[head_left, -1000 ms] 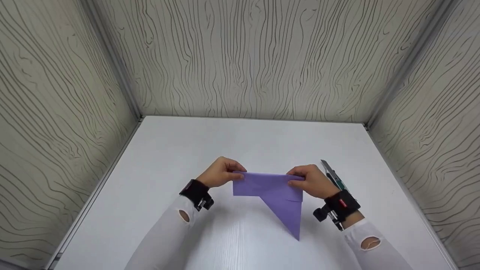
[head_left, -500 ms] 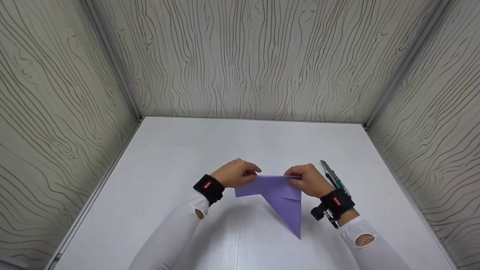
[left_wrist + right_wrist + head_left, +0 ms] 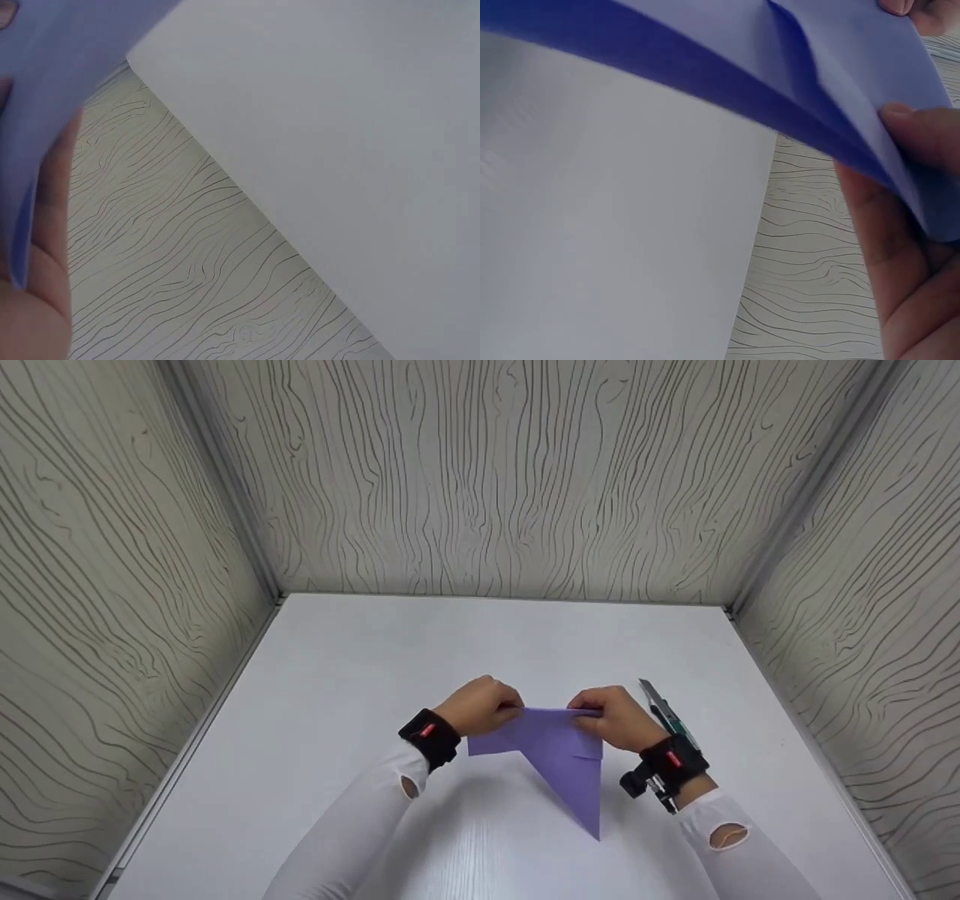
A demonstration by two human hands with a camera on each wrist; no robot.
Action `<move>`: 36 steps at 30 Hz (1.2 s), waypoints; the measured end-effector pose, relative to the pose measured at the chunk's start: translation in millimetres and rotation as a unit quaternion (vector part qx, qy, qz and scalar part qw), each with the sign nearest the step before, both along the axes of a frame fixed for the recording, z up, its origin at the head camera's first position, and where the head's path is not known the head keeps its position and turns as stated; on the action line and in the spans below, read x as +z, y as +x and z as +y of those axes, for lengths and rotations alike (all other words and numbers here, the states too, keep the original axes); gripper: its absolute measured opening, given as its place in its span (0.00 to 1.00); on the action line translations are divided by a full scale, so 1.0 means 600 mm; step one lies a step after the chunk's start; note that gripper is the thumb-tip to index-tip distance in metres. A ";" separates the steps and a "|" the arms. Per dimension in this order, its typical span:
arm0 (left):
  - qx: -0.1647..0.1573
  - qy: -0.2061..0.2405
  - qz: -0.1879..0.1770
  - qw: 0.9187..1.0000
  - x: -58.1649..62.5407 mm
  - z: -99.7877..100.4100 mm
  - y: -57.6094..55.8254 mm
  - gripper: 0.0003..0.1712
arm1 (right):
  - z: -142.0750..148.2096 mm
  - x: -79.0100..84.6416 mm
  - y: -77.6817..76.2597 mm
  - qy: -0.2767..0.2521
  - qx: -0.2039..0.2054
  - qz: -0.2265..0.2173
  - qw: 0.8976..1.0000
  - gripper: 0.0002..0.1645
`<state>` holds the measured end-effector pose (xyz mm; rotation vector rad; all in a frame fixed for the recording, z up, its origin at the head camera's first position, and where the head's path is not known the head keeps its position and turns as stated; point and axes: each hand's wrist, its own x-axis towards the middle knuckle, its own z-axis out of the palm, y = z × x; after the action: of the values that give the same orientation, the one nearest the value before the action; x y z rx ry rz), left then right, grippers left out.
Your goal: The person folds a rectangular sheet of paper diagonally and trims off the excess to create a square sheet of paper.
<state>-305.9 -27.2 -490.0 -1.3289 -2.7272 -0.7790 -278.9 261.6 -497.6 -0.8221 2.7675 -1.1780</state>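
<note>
A folded sheet of purple paper point(image 3: 561, 750) is held up between both hands, a long pointed flap hanging at its right side. My left hand point(image 3: 484, 707) pinches the top edge near the middle, and the paper's left end sticks out below it. At the top right corner, my right hand point(image 3: 615, 718) pinches the paper between thumb and fingers. In the right wrist view the paper point(image 3: 855, 45) shows its loose layers, with the right thumb on top and fingers beneath. The left wrist view catches the paper point(image 3: 67, 67) curving across the left palm.
A utility knife point(image 3: 667, 712) with a green and grey handle lies on the white table point(image 3: 375, 660), just beyond the right wrist. Wood-patterned panels point(image 3: 495, 480) stand at the back and both sides of the table.
My left hand has slid right along the paper's top edge, from the left corner toward the middle, and grips it again there. The right hand has barely moved.
</note>
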 end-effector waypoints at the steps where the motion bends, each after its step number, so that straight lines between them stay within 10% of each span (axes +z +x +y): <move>1: 0.005 0.000 -0.004 1.000 0.000 0.002 0.000 0.08 | -0.002 0.003 0.001 0.015 -0.002 0.007 1.000 0.11; 8: 0.036 -0.013 -0.007 0.999 0.001 0.015 0.001 0.09 | -0.044 0.019 0.011 0.181 -0.022 0.158 0.970 0.17; 12: 0.035 -0.013 0.010 0.999 0.002 0.019 0.001 0.08 | -0.072 0.016 0.012 0.187 -0.014 0.199 0.962 0.13; 36: 0.041 -0.014 0.067 0.997 -0.003 0.035 0.008 0.11 | -0.093 0.003 0.004 0.123 0.025 0.198 0.972 0.03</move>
<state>-301.1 -6.5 -491.9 -1.2171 -2.6773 -0.6230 -276.5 205.8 -495.5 -1.2017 3.0873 -0.7016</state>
